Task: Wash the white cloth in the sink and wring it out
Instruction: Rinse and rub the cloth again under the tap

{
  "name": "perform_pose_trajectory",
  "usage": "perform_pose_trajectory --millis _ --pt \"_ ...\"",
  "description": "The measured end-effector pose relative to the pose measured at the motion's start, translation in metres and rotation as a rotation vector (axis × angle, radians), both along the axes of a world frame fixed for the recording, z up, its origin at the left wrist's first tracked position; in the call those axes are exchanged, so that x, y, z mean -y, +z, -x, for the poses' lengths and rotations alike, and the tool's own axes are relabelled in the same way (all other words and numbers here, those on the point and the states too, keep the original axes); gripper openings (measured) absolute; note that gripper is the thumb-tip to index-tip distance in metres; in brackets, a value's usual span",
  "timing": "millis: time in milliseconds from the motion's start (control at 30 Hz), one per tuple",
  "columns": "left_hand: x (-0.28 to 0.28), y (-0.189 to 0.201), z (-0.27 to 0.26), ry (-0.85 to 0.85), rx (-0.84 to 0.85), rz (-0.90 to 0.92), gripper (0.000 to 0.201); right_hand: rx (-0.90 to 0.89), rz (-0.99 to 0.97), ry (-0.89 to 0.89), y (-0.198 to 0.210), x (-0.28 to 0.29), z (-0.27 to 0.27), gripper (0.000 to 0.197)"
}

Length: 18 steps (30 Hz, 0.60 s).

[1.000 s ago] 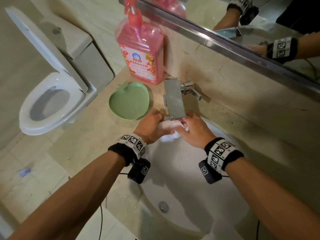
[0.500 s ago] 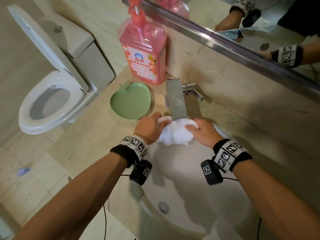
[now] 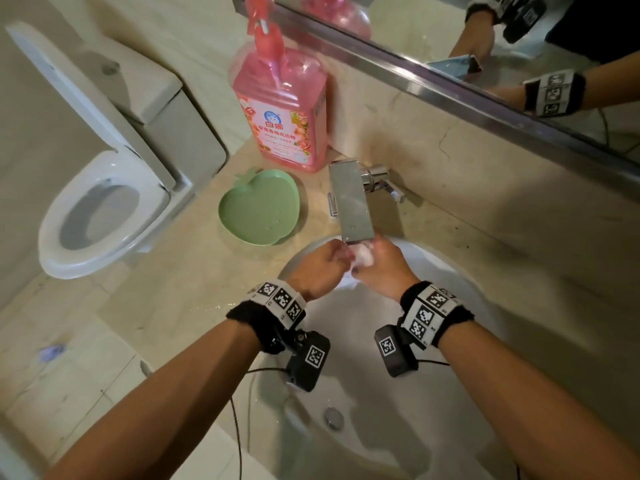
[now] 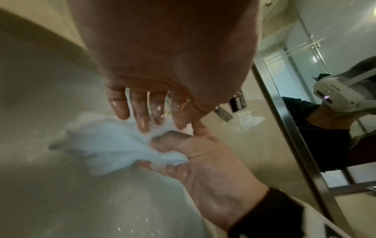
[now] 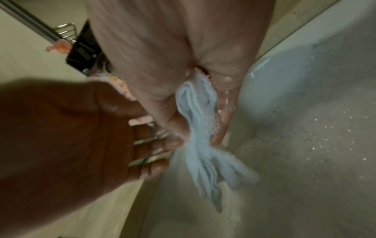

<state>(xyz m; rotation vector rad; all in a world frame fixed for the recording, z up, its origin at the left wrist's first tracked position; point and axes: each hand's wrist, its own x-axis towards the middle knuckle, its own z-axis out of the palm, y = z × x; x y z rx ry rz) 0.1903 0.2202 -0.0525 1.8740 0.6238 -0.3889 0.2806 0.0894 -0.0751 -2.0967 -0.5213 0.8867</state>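
Beige marble covers the bathroom wall and worktop, seen from above by a head camera. At far left a toilet stands with its lid raised, well apart from the washing. Moving right, a green apple-shaped dish lies on the worktop, and behind it a tall pink soap bottle stands against the wall, just beside the chrome tap. Below the tap spout is the white sink, its drain nearer the viewer. Over the far part of the basin the left hand meets the right hand, with the white cloth bunched between them directly under the spout. The left hand's fingers are fairly straight and wet, pressing on the cloth rather than closing round it. The right hand is clenched on the cloth, thumb and fingers pinching a gathered section while a loose tail hangs toward the basin. Whether water is running cannot be told, though droplets speckle the sink. Several things could go wrong, in my judgement: the wet cloth could slip from the single pinching grip and drop toward the drain; vigorous rubbing or wringing this close to the rim could splash water onto the worktop; and the left elbow or wrist cable could knock the dish or the bottle nearby.
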Motion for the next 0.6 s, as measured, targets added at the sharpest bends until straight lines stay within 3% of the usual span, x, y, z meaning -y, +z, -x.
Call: perform_pose_trajectory --millis 67,167,267,400,500,600 --pt "-0.015 -0.003 0.005 -0.015 0.059 -0.067 0.032 -0.021 0.016 0.007 0.001 -0.002 -0.006 0.051" --pt "-0.032 -0.013 0.009 -0.188 0.091 -0.14 0.075 -0.146 -0.041 -0.069 0.004 -0.003 -0.01 0.031" --pt "-0.031 -0.027 0.002 -0.317 0.123 -0.136 0.097 -0.209 -0.113 -0.131 0.012 -0.003 -0.012 0.04" --pt "-0.018 -0.039 -0.012 -0.216 0.139 -0.194 0.086 -0.246 -0.159 -0.162 0.014 0.008 -0.019 0.051" --pt "-0.011 -0.045 -0.02 -0.316 0.159 -0.271 0.069 -0.244 -0.116 -0.148 0.016 0.022 -0.023 0.049" --pt "-0.006 -0.04 -0.026 -0.426 0.072 -0.476 0.047 -0.381 -0.126 -0.122 0.018 0.034 -0.026 0.04"
